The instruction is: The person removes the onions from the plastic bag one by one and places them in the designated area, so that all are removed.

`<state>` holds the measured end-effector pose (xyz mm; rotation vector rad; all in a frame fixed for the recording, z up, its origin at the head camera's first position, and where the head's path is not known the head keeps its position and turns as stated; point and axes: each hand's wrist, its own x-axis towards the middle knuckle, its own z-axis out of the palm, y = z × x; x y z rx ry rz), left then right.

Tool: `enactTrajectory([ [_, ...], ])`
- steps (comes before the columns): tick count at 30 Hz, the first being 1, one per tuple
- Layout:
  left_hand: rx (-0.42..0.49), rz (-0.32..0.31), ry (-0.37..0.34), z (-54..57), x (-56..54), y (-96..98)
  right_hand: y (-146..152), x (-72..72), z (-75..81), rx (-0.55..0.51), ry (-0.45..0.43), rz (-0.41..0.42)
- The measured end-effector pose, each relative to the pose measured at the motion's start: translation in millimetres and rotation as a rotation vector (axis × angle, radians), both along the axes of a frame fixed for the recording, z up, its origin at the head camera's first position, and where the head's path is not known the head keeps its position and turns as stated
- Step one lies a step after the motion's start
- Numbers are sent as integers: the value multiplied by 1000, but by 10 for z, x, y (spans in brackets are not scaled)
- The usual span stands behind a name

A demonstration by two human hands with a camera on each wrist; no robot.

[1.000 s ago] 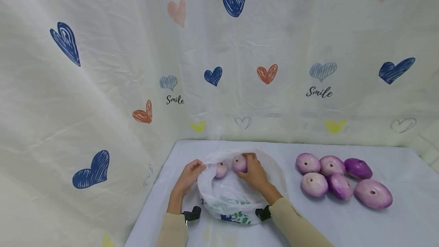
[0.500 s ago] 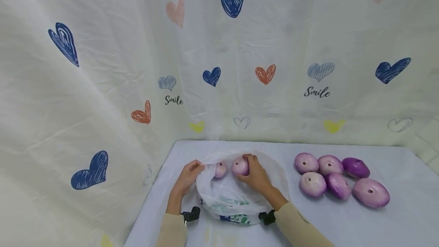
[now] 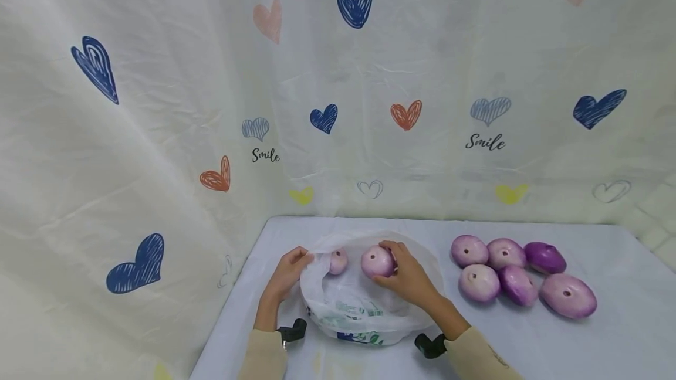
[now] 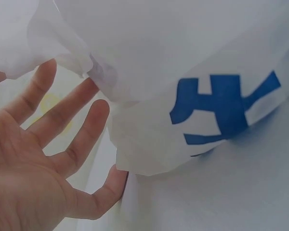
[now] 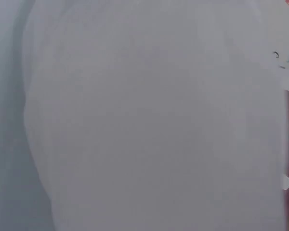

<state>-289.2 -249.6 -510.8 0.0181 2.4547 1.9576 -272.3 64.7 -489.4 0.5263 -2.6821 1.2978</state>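
My left hand (image 3: 289, 271) pinches the left rim of a white plastic bag (image 3: 351, 309) with blue and green print. In the left wrist view, the other fingers of the left hand (image 4: 43, 159) spread beside the bag (image 4: 149, 134). My right hand (image 3: 406, 274) grips a purple onion (image 3: 377, 261) over the bag's open mouth, fingertips and thumb on its right side. A second onion (image 3: 338, 261) sits inside the bag at the left, partly covered by the rim. White plastic of the bag (image 5: 154, 115) fills most of the right wrist view, hiding the right hand's fingers.
Several purple onions lie grouped to the right of the bag, among them a darker one (image 3: 546, 257) and a wide one (image 3: 568, 295). They rest on a white-covered table (image 3: 528, 348). A curtain (image 3: 438, 63) printed with hearts hangs behind.
My right hand has drawn the onion slightly right and toward me, away from the onion at the left. The left hand keeps its place at the bag's rim.
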Motion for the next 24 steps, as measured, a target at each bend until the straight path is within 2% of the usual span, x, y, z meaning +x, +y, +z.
enactTrajectory([
  [7, 3, 1, -4, -9, 0, -3, 166, 98, 42, -40, -33, 38],
  [12, 9, -4, -7, -7, 0, -4, 270, 158, 65, -55, -25, 53],
  [21, -2, 1, -23, -3, 13, -5, 463, 198, 83, -133, 107, 80],
  [24, 12, -4, -24, -1, 9, -6, 526, 210, 96, -156, 123, 82],
])
